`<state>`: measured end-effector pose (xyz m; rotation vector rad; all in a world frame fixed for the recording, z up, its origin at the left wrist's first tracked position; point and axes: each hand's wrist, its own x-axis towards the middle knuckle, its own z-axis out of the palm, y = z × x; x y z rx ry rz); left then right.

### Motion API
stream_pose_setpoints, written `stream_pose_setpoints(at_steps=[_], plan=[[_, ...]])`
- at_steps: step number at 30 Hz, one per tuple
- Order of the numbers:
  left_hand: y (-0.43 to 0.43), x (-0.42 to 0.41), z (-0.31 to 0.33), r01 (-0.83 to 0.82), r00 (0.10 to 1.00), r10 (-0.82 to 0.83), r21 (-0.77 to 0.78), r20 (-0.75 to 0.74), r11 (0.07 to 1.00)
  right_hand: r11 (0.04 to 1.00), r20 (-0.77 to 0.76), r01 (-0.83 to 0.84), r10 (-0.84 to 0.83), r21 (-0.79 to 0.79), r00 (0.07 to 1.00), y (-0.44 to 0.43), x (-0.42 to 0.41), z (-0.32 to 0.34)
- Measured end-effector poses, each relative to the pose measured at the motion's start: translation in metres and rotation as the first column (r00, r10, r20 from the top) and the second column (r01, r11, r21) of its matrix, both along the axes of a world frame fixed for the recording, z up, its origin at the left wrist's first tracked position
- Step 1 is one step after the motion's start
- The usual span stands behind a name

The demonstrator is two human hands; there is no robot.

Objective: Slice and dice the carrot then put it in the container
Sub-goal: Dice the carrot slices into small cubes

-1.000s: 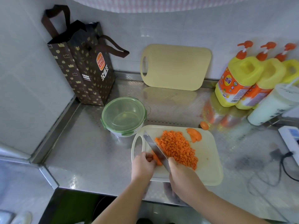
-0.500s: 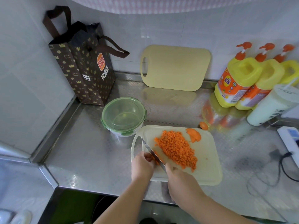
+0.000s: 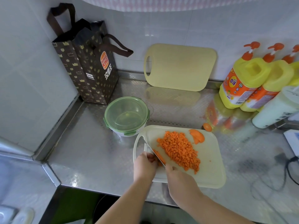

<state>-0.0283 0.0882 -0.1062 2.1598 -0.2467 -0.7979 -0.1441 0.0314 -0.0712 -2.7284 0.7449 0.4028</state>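
Note:
A pale cutting board (image 3: 210, 172) lies on the steel counter with a heap of diced carrot (image 3: 178, 148) in its middle. Two carrot slices (image 3: 197, 136) lie at its far edge. My right hand (image 3: 179, 180) grips a knife (image 3: 151, 150), blade pointing away to the left. My left hand (image 3: 144, 164) holds down a small carrot piece (image 3: 159, 156) right beside the blade. The round container (image 3: 126, 116) with a green clip lid on it stands just beyond the board's left end.
A carrot end (image 3: 207, 126) lies on the counter behind the board. A second cutting board (image 3: 179, 67) leans on the back wall. A brown paper bag (image 3: 87, 62) stands back left, yellow pump bottles (image 3: 246, 81) back right. A black cable (image 3: 289, 168) lies at right.
The knife has shifted left, away from the diced heap, onto the small piece under my left fingers. Both hands stay at the board's near-left corner.

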Motion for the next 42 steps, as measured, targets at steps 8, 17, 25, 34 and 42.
stream_pose_setpoints(at_steps=[8, 17, 25, 34, 42], plan=[[0.002, -0.002, 0.004, 0.033, 0.998, -0.032, -0.015, 0.059, 0.999, 0.992, 0.099, 0.057, -0.068, 0.113, 0.993, -0.014, -0.005, 0.023], [0.005, 0.032, 0.021, 0.581, 0.521, -0.741, 0.459, 0.425, 0.672, 0.984, 0.181, 0.072, -0.101, 0.164, 0.978, -0.041, -0.017, 0.049], [-0.022, 0.044, 0.026, 0.619, 0.080, -0.965, 0.746, 0.250, 0.245, 0.978, 0.137, 0.096, -0.123, 0.186, 0.983, -0.043, -0.026, 0.059], [-0.022, 0.038, 0.025, 0.610, 0.226, -0.954, 0.736, 0.195, 0.295, 0.985, 0.064, 0.082, -0.093, 0.153, 0.994, -0.044, -0.032, 0.041], [0.009, 0.016, 0.010, 0.523, 0.553, -0.783, 0.614, 0.284, 0.592, 0.991, -0.008, 0.069, -0.068, 0.114, 0.998, -0.026, -0.028, 0.014]])
